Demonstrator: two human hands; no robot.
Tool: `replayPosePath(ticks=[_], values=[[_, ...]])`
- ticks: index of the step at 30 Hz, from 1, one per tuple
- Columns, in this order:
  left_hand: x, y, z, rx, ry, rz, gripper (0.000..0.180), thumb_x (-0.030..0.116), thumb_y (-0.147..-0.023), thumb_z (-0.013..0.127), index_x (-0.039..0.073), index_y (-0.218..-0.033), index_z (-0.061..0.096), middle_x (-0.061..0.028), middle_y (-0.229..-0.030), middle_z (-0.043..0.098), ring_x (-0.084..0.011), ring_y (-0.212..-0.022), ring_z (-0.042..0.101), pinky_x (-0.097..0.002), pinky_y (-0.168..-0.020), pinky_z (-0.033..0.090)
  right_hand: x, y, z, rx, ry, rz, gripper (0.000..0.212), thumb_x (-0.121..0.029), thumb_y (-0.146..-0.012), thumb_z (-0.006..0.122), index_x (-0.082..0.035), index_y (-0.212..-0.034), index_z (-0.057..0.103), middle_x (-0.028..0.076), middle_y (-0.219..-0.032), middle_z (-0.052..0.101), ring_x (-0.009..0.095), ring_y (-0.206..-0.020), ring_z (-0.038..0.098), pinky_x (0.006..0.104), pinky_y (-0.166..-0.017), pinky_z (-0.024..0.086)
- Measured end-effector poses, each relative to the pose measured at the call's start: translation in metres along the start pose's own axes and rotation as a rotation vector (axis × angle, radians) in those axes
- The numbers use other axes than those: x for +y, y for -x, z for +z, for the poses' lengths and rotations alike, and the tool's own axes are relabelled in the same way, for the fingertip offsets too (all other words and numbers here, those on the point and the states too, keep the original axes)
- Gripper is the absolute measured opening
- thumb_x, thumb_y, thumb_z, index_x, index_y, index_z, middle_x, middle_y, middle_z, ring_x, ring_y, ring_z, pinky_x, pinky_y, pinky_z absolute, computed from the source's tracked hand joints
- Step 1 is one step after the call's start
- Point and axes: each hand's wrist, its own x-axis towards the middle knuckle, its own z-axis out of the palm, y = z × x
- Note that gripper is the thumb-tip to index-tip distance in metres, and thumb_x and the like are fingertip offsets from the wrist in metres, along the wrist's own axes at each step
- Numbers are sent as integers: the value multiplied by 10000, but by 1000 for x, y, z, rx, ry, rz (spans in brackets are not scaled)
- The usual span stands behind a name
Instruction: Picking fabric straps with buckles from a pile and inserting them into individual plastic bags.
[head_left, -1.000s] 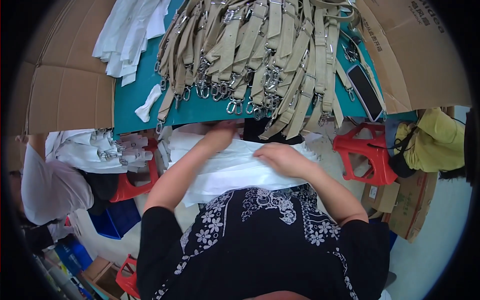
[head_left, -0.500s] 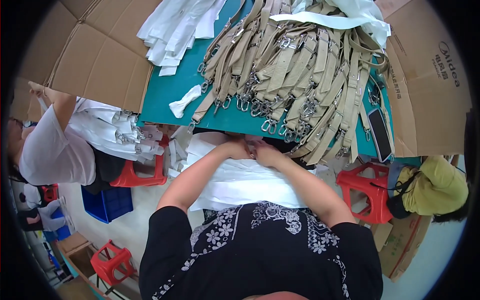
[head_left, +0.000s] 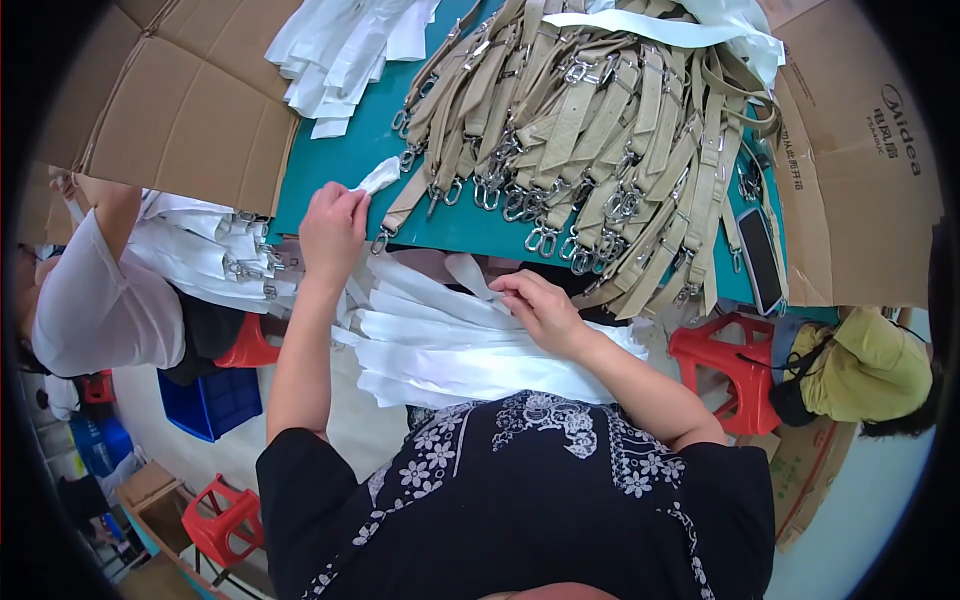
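Note:
My left hand (head_left: 334,228) is at the table's front edge, its fingers closed on the lower end of a small white crumpled piece (head_left: 380,177), perhaps cloth or tissue. Over my lap, my right hand (head_left: 540,306) pinches the end of a thin white strip (head_left: 468,272); its fingertips are partly hidden. Beneath it, several long white wrapped strips (head_left: 440,350) lie across my lap. Just beyond, a large heap of beige straps (head_left: 570,130) with silver metal clasps covers much of the green table (head_left: 345,185), some straps hanging over its front edge.
More white strips (head_left: 350,60) lie at the back left. A phone (head_left: 759,260) rests at the right edge. Cardboard walls (head_left: 200,110) flank the table. Red stools (head_left: 728,368) and a blue crate (head_left: 212,402) stand on the floor. People sit at both sides.
My hands were together over my lap. The left has moved up and left to the small white piece, which now points further up. My right hand has stayed over the lap, slightly to the right.

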Motion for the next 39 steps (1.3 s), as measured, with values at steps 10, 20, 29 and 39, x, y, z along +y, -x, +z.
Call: replayPosePath(ticks=[10,20,29,39], values=[[57,20,-61,-904,346,-361,638,501,-908,260,4,-806,647,-108,-674,611,-179,-621,575,-280,-542,426,-45,-21,-14,49,-146,-147,211,-8,-806,516,-13,-1016,540,85,-833,538,207,-722,540,298,-645,441],[47,114,-44,-214,1850,-543,1059,318,-629,782,214,-1398,63,-97,-1286,393,-251,-1052,485,-367,-874,437,-68,-58,4,-83,-253,-106,203,-69,-858,491,-9,-1047,534,80,-920,557,153,-783,535,263,-706,437],[32,116,-39,361,1318,-349,754,-110,-683,582,67,-1342,260,-110,-1203,458,-222,-1013,510,-350,-899,411,-61,-84,28,-63,-303,-208,201,-64,-852,481,-12,-1042,521,109,-956,559,205,-874,550,310,-779,437],[-37,57,-166,718,869,-72,418,73,-864,507,-40,-1247,384,-161,-1214,468,-242,-1088,494,-303,-929,406,-167,-159,59,-69,-517,-386,157,-110,-841,489,-5,-943,547,139,-919,574,265,-886,557,344,-769,441]])
